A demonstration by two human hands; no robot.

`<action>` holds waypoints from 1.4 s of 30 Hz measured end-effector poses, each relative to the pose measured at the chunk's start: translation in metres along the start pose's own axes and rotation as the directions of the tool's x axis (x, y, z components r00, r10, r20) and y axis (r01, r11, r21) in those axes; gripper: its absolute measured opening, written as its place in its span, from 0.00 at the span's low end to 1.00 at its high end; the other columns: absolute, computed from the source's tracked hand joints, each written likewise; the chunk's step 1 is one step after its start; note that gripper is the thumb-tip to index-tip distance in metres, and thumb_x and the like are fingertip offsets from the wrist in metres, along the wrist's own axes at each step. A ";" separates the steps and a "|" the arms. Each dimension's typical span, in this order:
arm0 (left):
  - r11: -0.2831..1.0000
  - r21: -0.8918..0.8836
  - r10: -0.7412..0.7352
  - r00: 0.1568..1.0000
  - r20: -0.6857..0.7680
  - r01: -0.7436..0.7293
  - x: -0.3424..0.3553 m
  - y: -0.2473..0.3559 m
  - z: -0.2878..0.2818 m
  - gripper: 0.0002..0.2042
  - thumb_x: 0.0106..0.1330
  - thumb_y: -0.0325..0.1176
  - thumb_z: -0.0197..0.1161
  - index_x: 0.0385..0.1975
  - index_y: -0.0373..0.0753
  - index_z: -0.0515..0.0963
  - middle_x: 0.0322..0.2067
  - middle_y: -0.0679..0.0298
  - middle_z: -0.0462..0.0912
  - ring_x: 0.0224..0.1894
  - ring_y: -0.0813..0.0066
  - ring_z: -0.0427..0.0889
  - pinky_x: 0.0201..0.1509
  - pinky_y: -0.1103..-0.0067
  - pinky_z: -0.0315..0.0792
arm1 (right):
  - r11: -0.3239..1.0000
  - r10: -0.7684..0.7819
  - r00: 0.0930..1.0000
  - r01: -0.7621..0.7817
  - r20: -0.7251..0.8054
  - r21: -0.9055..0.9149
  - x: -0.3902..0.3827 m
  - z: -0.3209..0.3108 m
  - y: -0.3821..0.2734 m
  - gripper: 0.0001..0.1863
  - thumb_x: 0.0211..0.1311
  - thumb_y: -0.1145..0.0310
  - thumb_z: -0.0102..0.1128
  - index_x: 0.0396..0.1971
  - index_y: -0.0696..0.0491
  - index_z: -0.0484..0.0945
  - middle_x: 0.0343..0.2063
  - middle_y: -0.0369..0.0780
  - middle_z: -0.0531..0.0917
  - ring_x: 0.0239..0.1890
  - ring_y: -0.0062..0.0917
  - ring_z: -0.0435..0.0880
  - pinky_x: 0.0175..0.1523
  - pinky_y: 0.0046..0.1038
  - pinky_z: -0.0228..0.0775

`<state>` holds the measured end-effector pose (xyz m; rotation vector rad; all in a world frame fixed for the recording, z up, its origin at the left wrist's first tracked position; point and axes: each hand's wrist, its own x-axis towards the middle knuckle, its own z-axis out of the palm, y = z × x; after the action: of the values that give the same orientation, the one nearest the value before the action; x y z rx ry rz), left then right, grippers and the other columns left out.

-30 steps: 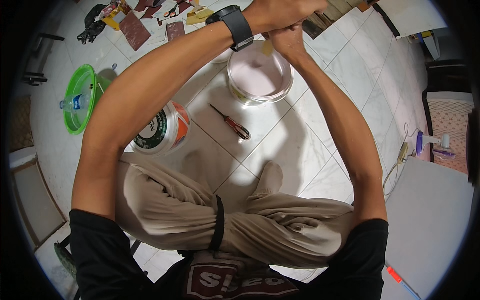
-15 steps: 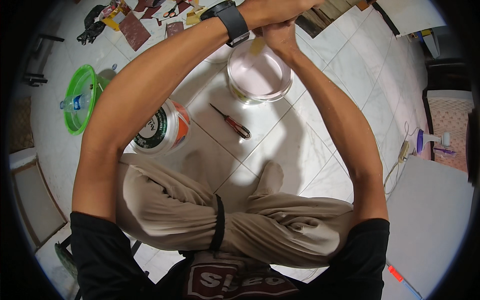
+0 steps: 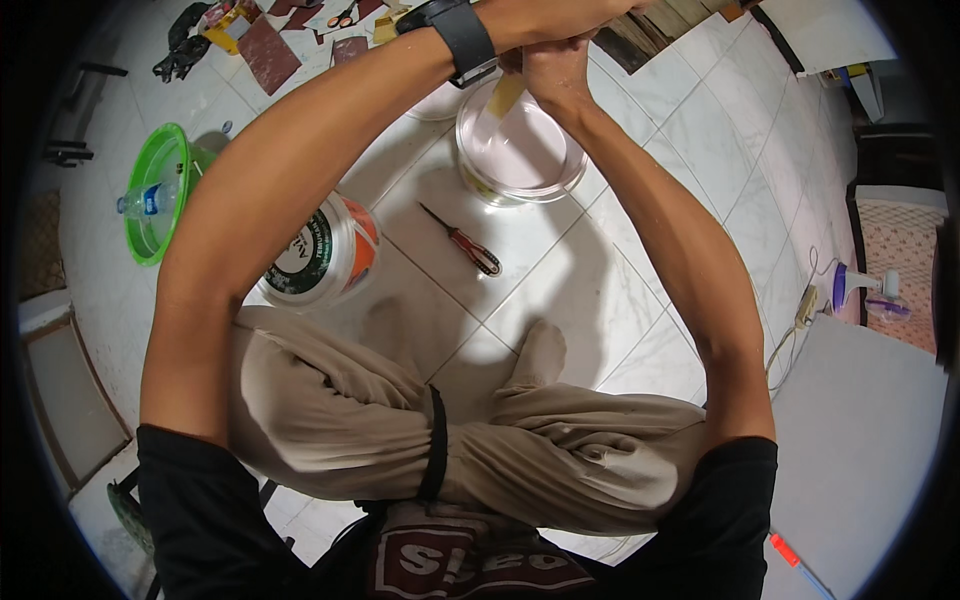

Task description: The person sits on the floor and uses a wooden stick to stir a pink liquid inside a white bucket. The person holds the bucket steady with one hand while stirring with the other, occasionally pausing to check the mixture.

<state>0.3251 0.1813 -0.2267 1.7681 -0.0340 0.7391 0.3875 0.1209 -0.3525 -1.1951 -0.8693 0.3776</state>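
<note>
"Hands are crowding together at the top edge, the left hand sitting over the right hand. Below them an open bucket is standing on the tiled floor."

"What are the fingers doing?"

"They seem to be curling inward, but overlap and the frame edge are hiding them. I cannot tell how far open they are, or which hand is gripping. A flat yellowish stick is coming out just beneath them and slanting down into the bucket."

"And how far along does the work look?"

"Partway, I'd judge. The bucket is standing uncovered, holding a pale pinkish mixture, and the stick seems to be dipping into it, so stirring looks begun. Whether lumps are remaining, I cannot tell. The stick is not yet lying aside, so the stirring is looking unfinished."

"What else is lying nearby?"

"A tool with a red-and-black handle is lying on the tiles, nearer the person. A white-and-orange tub is standing beside the left forearm, and a green basin is sitting farther left."
</note>
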 end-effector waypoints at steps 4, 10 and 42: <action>0.997 -0.048 0.058 0.998 0.003 -0.058 -0.010 -0.019 0.007 0.08 0.59 0.30 0.64 0.23 0.32 0.81 0.14 0.65 0.77 0.16 0.78 0.76 0.19 0.77 0.70 | 0.920 -0.131 0.986 0.159 0.102 -0.357 0.012 -0.038 0.024 0.23 0.58 0.67 0.69 0.52 0.57 0.74 0.37 0.39 0.83 0.41 0.29 0.82 0.44 0.34 0.75; 0.918 -0.308 -0.168 0.947 0.274 0.251 -0.011 -0.007 0.017 0.11 0.61 0.27 0.63 0.16 0.33 0.75 0.11 0.68 0.72 0.11 0.82 0.67 0.14 0.79 0.61 | 0.952 -0.084 0.994 0.101 0.072 -0.288 -0.020 -0.032 -0.033 0.15 0.67 0.73 0.55 0.18 0.55 0.70 0.13 0.35 0.72 0.16 0.19 0.69 0.24 0.27 0.62; 0.999 0.022 -0.045 0.999 -0.016 0.046 0.020 -0.083 -0.083 0.31 0.72 0.61 0.58 0.42 0.30 0.81 0.37 0.58 0.84 0.39 0.73 0.83 0.45 0.78 0.77 | 0.976 0.205 0.956 -0.185 -0.209 0.110 -0.008 -0.060 -0.048 0.11 0.63 0.71 0.60 0.21 0.54 0.71 0.13 0.34 0.68 0.13 0.19 0.65 0.21 0.26 0.64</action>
<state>0.3347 0.2893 -0.2765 1.7785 0.0247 0.7221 0.4195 0.0594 -0.3182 -1.2172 -0.5390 0.4309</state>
